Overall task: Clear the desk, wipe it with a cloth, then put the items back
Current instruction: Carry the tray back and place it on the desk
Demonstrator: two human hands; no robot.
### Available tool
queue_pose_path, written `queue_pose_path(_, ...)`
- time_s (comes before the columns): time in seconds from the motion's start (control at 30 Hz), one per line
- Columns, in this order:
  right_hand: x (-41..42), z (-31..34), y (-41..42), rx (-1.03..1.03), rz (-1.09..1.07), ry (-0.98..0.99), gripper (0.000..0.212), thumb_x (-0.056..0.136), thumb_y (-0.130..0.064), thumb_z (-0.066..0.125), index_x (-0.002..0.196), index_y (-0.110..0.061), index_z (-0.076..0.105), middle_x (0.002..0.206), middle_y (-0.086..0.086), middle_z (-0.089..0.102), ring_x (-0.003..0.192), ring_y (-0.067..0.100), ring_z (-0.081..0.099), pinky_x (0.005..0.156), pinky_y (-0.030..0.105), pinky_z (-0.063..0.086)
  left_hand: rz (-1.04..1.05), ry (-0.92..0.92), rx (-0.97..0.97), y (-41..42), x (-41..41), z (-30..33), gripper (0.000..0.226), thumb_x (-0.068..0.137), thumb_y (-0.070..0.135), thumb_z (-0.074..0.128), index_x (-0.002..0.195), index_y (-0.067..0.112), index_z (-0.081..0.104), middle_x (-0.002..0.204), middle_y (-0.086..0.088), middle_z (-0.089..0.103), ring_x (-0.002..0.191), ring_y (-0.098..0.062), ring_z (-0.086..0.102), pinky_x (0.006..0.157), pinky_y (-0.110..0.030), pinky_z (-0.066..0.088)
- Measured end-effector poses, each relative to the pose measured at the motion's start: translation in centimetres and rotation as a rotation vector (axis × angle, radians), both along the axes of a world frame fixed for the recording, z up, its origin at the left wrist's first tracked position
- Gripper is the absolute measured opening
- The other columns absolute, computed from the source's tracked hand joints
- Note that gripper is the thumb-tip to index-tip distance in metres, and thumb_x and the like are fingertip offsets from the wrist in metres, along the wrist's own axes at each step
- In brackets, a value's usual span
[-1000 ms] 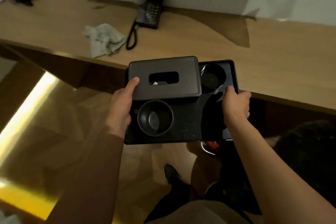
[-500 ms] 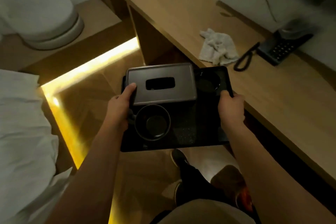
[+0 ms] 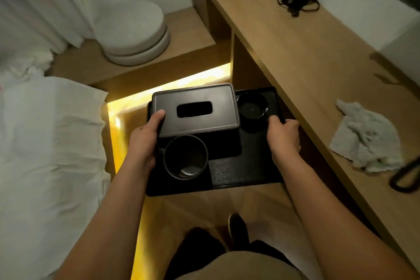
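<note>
I see both hands carrying a black tray [image 3: 245,173] at centre frame, clear of the desk [image 3: 295,52] along the right. My left hand [image 3: 145,141] grips its left edge, thumb on the tissue box [image 3: 195,109]; my right hand [image 3: 284,137] grips the right edge. A dark cup [image 3: 185,157] sits at lower left of the tray, a small bowl [image 3: 252,107] at upper right. A crumpled cloth [image 3: 366,138] lies on the desk at right.
</note>
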State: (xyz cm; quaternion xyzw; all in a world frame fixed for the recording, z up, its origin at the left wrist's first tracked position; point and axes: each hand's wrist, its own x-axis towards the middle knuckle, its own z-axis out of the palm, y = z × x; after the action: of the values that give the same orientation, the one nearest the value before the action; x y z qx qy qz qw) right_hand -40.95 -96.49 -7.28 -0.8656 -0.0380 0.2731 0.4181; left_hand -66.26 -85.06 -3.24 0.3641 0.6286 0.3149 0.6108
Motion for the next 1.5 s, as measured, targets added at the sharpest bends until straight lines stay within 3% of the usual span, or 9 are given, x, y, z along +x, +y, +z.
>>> queue_pose_path(0.1,-0.1,0.1,5.6,0.004,0.036,-0.028,0.057,0.089,-0.048,0.051,0.137,-0.018,0.041,0.118,0.002,0.052,0.112,0.027,0.051,0.103,0.053,0.041,0.014,0.000,0.000,5.0,-0.1,0.3,0.039,0.083,0.050,0.076,0.097,0.016,0.068,0.076,0.001,0.077,0.067,-0.017,0.075,0.050,-0.025,0.056)
queue_pose_path(0.2,0.0,0.2,11.4,0.006,0.066,-0.026,0.054,0.089,-0.046,0.050,0.135,-0.018,0.043,0.121,0.005,0.055,0.112,0.028,0.052,0.101,0.053,0.042,0.018,-0.025,-0.015,10.5,-0.4,0.1,0.042,0.082,0.051,0.076,0.104,0.015,0.070,0.086,-0.004,0.078,0.077,-0.021,0.076,0.063,-0.031,0.060)
queue_pose_path(0.43,-0.4,1.0,24.9,0.027,0.059,-0.020,0.051,0.091,-0.043,0.049,0.132,-0.013,0.045,0.122,0.009,0.057,0.113,0.032,0.053,0.103,0.054,0.040,0.030,0.005,-0.009,24.9,-0.6,0.6,0.040,0.079,0.050,0.079,0.094,0.014,0.069,0.075,-0.002,0.077,0.066,-0.019,0.075,0.050,-0.026,0.056)
queue_pose_path(0.57,0.0,1.7,32.2,0.030,0.028,-0.024,0.048,0.092,-0.043,0.049,0.130,-0.014,0.045,0.120,0.008,0.058,0.110,0.031,0.054,0.103,0.053,0.041,-0.031,0.000,0.012,33.0,-0.1,1.2,0.045,0.078,0.053,0.079,0.099,0.013,0.071,0.085,-0.004,0.078,0.073,-0.020,0.076,0.057,-0.029,0.058)
queue_pose_path(0.77,2.6,1.5,41.4,0.027,0.025,-0.021,0.048,0.089,-0.046,0.050,0.125,-0.015,0.047,0.116,0.008,0.059,0.107,0.032,0.056,0.102,0.052,0.042,-0.036,-0.019,-0.034,43.3,2.7,0.7,0.049,0.076,0.053,0.081,0.103,0.013,0.070,0.083,-0.003,0.078,0.073,-0.019,0.076,0.055,-0.028,0.059)
queue_pose_path(0.9,5.6,0.3,48.5,0.027,0.046,-0.006,0.037,0.089,-0.045,0.050,0.113,-0.018,0.043,0.114,0.008,0.060,0.106,0.033,0.057,0.102,0.052,0.042,-0.038,-0.007,-0.037,50.0,5.7,-0.2,0.049,0.077,0.052,0.080,0.106,0.014,0.069,0.087,-0.003,0.078,0.077,-0.019,0.076,0.068,-0.032,0.059)
queue_pose_path(1.1,9.9,0.6,58.3,0.064,0.046,0.020,0.043,0.087,-0.045,0.050,0.116,-0.013,0.047,0.114,0.009,0.060,0.107,0.034,0.057,0.102,0.054,0.042,-0.016,-0.006,-0.009,59.6,10.6,1.2,0.046,0.083,0.045,0.078,0.112,0.013,0.065,0.103,-0.009,0.076,0.090,-0.024,0.074,0.081,-0.036,0.059)
queue_pose_path(1.23,12.1,0.8,63.7,0.073,0.018,0.063,0.053,0.084,-0.049,0.048,0.123,-0.013,0.049,0.115,0.011,0.062,0.107,0.035,0.059,0.101,0.057,0.043,-0.034,0.001,-0.004,65.6,13.6,1.9,0.032,0.085,0.044,0.076,0.098,0.018,0.062,0.100,-0.008,0.074,0.086,-0.020,0.073,0.066,-0.029,0.056)
queue_pose_path(1.5,16.4,-0.1,73.3,0.051,-0.133,0.077,0.051,0.089,-0.044,0.050,0.126,-0.008,0.047,0.112,0.013,0.060,0.103,0.037,0.059,0.092,0.052,0.049,-0.227,0.011,-0.012,79.4,19.8,0.5,0.050,0.085,0.047,0.074,0.120,0.011,0.064,0.110,-0.012,0.074,0.098,-0.027,0.073,0.090,-0.040,0.058)
